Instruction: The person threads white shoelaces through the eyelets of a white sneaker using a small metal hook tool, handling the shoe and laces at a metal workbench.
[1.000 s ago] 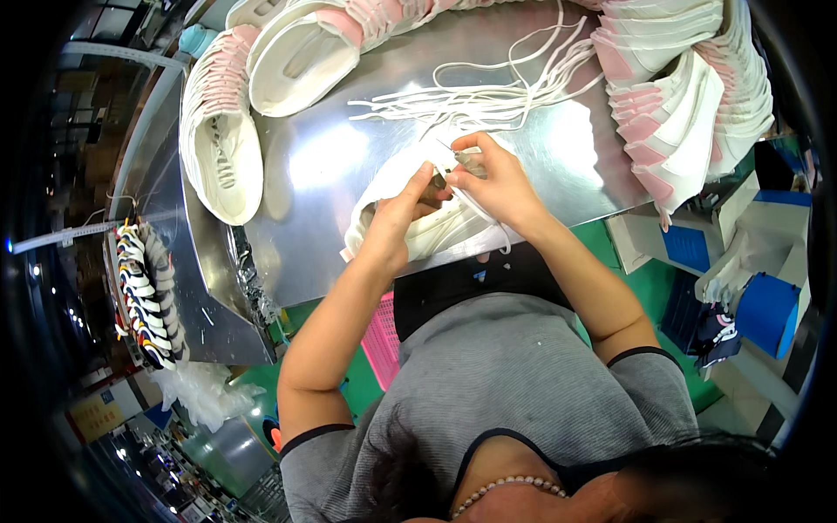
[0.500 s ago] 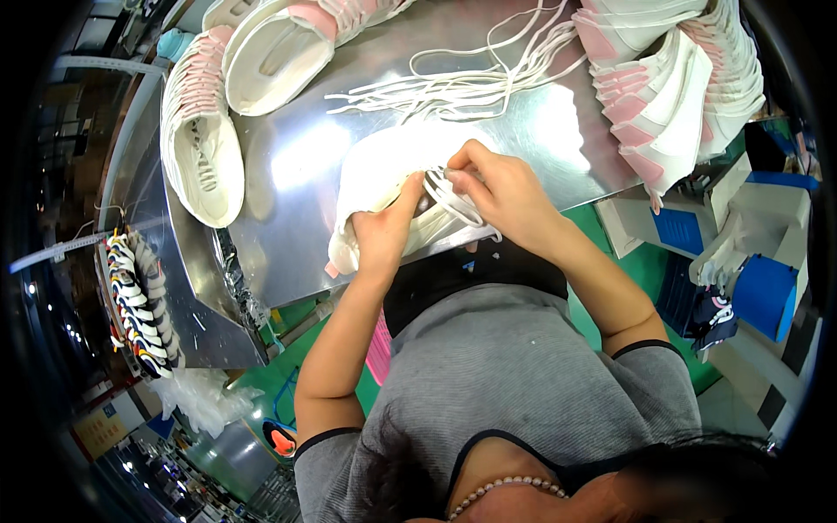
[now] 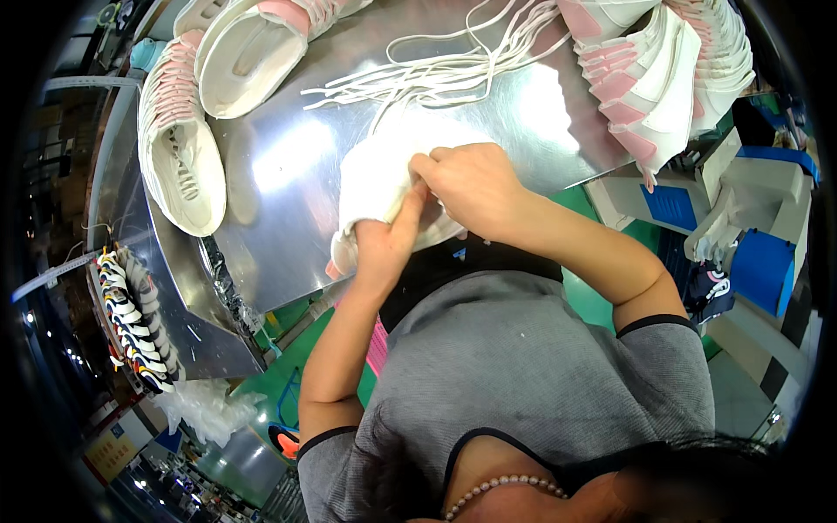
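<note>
A white shoe upper point(image 3: 370, 179) with a bit of pink at its heel end lies at the near edge of the metal table. My left hand point(image 3: 388, 240) grips it, the fingers tucked inside the opening and the thumb pressed on top. Above the upper, my right hand point(image 3: 475, 183) is closed in a pinch, its fingertips close to the left thumb. What sits between those fingertips is hidden by the hand. Just beyond, a bundle of white shoelaces point(image 3: 436, 83) is spread over the table, one strand running down to the upper.
White and pink laced uppers point(image 3: 183, 174) stand in nested rows at the left. More unlaced white and pink uppers point(image 3: 649, 96) are stacked at the right corner of the metal table point(image 3: 279, 235). Striped dark and white pieces point(image 3: 131, 322) hang beyond the left edge. A blue-and-grey machine point(image 3: 758, 270) stands right.
My right hand has moved left across the upper to beside my left thumb, and its back now faces up. The lace loops seen under it before are now covered. The whole view has shifted slightly.
</note>
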{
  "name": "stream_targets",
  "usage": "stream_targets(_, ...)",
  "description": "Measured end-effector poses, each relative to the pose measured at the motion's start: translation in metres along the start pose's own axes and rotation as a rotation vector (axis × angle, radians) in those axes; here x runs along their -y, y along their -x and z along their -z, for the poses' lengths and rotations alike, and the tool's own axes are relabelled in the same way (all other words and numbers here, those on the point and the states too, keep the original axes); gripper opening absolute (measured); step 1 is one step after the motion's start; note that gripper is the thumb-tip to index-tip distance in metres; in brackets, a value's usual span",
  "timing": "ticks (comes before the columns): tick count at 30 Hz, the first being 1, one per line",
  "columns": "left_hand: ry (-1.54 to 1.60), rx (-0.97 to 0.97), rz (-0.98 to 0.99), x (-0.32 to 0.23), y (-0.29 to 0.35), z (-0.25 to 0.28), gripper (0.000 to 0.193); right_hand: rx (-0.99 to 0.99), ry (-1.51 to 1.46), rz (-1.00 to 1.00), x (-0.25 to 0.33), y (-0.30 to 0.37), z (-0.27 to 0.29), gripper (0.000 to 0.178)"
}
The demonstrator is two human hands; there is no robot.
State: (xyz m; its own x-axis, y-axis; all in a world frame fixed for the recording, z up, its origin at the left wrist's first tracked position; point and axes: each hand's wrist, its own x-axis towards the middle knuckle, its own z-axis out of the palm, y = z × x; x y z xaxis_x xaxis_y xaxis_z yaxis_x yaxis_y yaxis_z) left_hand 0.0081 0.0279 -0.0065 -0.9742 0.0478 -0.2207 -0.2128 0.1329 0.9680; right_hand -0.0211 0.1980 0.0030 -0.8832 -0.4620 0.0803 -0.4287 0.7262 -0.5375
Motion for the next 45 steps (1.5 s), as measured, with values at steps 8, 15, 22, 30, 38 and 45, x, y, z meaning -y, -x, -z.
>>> stream_targets(8, 0.021, 0.157, 0.3, -0.02, -0.015, 0.023, 0.02, -0.151, -0.603, -0.242, -0.029, -0.003, 0.032, 0.019)
stream_targets(15, -0.059, -0.032, 0.107, -0.013, -0.018, 0.006, 0.037, -0.369, -0.438, -0.184, -0.02, -0.005, -0.033, 0.02)
stream_targets(22, 0.927, 0.02, 0.135, -0.098, 0.057, 0.111, 0.017, -0.373, -0.345, -0.366, -0.02, -0.011, -0.036, 0.022)
stream_targets(30, -0.317, -0.125, -0.178, -0.064, 0.066, 0.056, 0.018, -0.459, -0.262, -0.333, -0.014, -0.019, -0.05, 0.025)
stream_targets(38, -0.716, -0.203, -0.497, 0.004, 0.037, 0.002, 0.016, -0.484, -0.849, -0.245, -0.008, 0.024, -0.025, 0.019)
stream_targets(45, -0.751, -0.21, -0.382, -0.006, 0.03, 0.007, 0.021, -0.224, -0.621, -0.153, 0.008, 0.066, -0.023, 0.014)
